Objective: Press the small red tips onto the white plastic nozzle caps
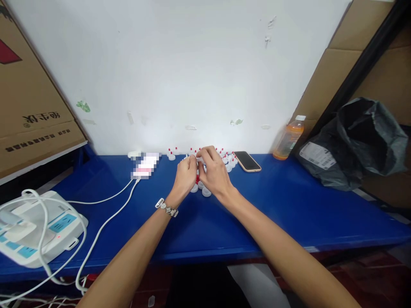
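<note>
My left hand (185,174) and my right hand (215,174) meet above the far middle of the blue table, both closed, with fingertips pinched close together. A sliver of a small whitish nozzle cap (200,160) shows between them; the fingers hide most of it. Below and between the hands lie several translucent white nozzle caps (206,192) with red tips. More red-tipped caps (228,167) cluster just right of my right hand, and a few others (171,157) stand to the left by the wall.
The blue table (276,205) backs onto a white wall. A phone (247,161), an orange drink bottle (289,139) and a dark plastic bag (346,145) are on the right. To the left, a power strip (41,231) trails white cables near a blurred-out object (145,166).
</note>
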A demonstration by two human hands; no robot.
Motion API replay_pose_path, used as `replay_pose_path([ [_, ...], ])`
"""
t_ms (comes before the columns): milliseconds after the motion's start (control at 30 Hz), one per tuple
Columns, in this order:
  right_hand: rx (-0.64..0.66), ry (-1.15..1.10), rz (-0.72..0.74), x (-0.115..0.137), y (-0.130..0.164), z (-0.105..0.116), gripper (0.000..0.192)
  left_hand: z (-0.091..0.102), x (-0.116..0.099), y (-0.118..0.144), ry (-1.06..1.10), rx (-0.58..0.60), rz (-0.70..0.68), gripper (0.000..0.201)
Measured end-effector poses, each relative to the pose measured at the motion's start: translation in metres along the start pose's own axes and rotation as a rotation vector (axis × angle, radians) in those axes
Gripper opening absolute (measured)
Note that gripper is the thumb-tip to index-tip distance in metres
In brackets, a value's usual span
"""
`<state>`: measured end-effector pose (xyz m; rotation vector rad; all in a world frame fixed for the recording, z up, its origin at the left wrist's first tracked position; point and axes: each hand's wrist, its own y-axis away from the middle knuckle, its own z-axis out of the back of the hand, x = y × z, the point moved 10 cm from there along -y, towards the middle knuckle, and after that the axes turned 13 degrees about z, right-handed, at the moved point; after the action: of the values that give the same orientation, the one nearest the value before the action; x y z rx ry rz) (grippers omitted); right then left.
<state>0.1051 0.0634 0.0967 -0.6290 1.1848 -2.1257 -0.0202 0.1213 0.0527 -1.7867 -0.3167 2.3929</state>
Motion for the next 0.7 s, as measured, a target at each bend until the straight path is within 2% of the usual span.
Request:
replay_pose_path([
  [67, -0.068, 0.069, -0.108, -0.027, 0.007, 0.018, 0.034, 0.021, 0.008, -0.004, 0.037, -0.086, 0.063, 0.04],
  [133, -0.113, 0.098, -0.192, -0.05, 0.016, 0.032, 0.03, 0.03, 0.006, -0.006, -0.014, -0.098, 0.037, 0.042],
  [267, -0.041, -0.084, -0.304, -0.074, 0.029, 0.019, 0.016, -0.012, -0.009, 0.007, -0.468, 0.132, -0.216, 0.034],
  [333, -0.016, -0.167, -0.38, -0.08, 0.035, 0.011, 0.013, -0.027, -0.009, 0.013, -0.658, 0.153, -0.302, 0.032],
  [400, -0.028, -0.16, -0.437, -0.088, 0.041, 0.014, 0.015, -0.033, -0.004, 0.014, -0.765, 0.156, -0.318, 0.036],
  [467, -0.031, -0.089, -0.467, -0.096, 0.047, 0.022, 0.017, -0.033, 0.001, 0.013, -0.798, 0.175, -0.306, 0.04],
  [533, 0.037, -0.043, -0.486, -0.105, 0.054, 0.023, 0.016, -0.033, 0.003, 0.013, -0.783, 0.2, -0.302, 0.042],
  [700, 0.316, -0.073, -0.51, -0.116, 0.072, -0.004, 0.008, -0.038, -0.002, 0.019, -0.717, 0.232, -0.335, 0.039],
])
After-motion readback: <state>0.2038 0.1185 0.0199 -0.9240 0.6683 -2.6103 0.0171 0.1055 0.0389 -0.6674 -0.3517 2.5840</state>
